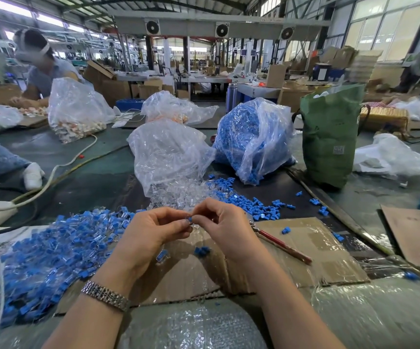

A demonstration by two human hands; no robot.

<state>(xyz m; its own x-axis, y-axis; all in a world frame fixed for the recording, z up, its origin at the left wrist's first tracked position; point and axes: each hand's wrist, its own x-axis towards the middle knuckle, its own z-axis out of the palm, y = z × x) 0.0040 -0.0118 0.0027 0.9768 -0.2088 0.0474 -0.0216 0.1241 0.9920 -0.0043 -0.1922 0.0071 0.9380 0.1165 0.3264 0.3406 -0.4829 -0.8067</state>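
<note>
My left hand [153, 230] and my right hand [225, 225] meet at the middle of the view, fingertips together over a sheet of cardboard [304, 250]. Between them they pinch one small blue plastic piece [188, 219], partly hidden by the fingers; a clear part may be with it, I cannot tell. A large heap of assembled blue-and-clear pieces [52, 255] lies to the left. Loose blue pieces [254, 205] are scattered ahead on the right, and loose clear pieces [178, 195] spill from a clear bag [168, 152].
A bag of blue parts [249, 139] and a green bag [329, 132] stand behind. Red-handled pliers [282, 244] lie on the cardboard at right. White cables [52, 175] run along the left. Another person [42, 69] works at the far left. Bubble wrap [193, 326] covers the near edge.
</note>
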